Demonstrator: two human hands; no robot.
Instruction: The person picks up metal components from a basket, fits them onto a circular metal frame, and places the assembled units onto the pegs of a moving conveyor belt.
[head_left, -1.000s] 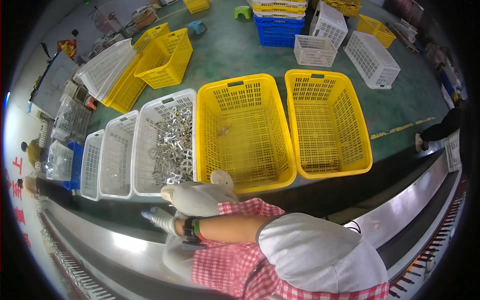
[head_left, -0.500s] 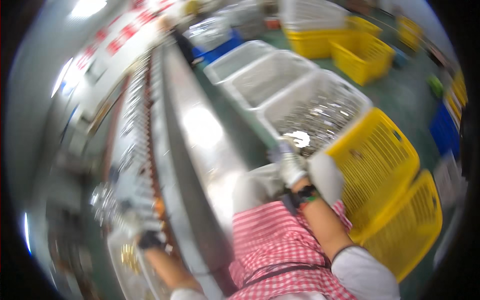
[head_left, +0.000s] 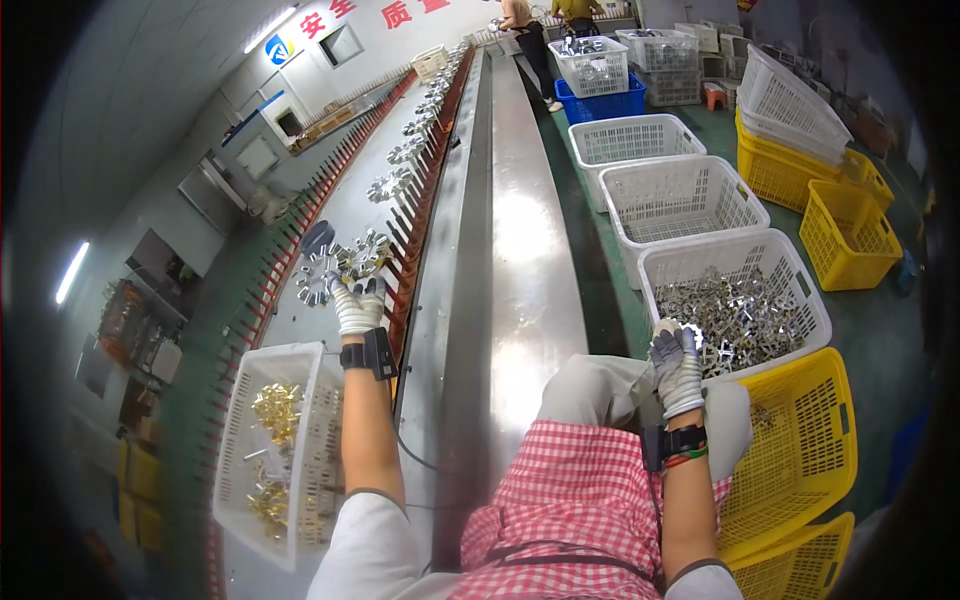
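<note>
My left hand (head_left: pixel 358 306), in a pale glove with grey fingertips, reaches over the conveyor with its fingers apart. Just beyond the fingers lie a flower-shaped silver metal piece (head_left: pixel 316 276) and a cluster of similar metal pieces (head_left: pixel 366 256); whether the fingertips touch them is hard to see. Beside my knee, my gloved right hand (head_left: pixel 677 372) is closed at the near edge of a white crate (head_left: pixel 812 345). A bright, shiny metal piece (head_left: pixel 692 332) shows at its fingertips, partly hidden. The crate holds many small silver metal parts (head_left: pixel 735 312).
Red upright pegs (head_left: pixel 405 225) line the conveyor (head_left: pixel 345 218). A white basket (head_left: pixel 228 440) with gold-coloured parts (head_left: pixel 277 412) stands near my left forearm. A steel ledge (head_left: pixel 525 235) runs alongside. Yellow crates (head_left: pixel 848 410) stand at right; a person (head_left: pixel 535 45) stands far off.
The view has swung left and sharpened from a blur. My left hand has come forward over the conveyor, away from beside the white basket. My right hand stays by the silver parts.
</note>
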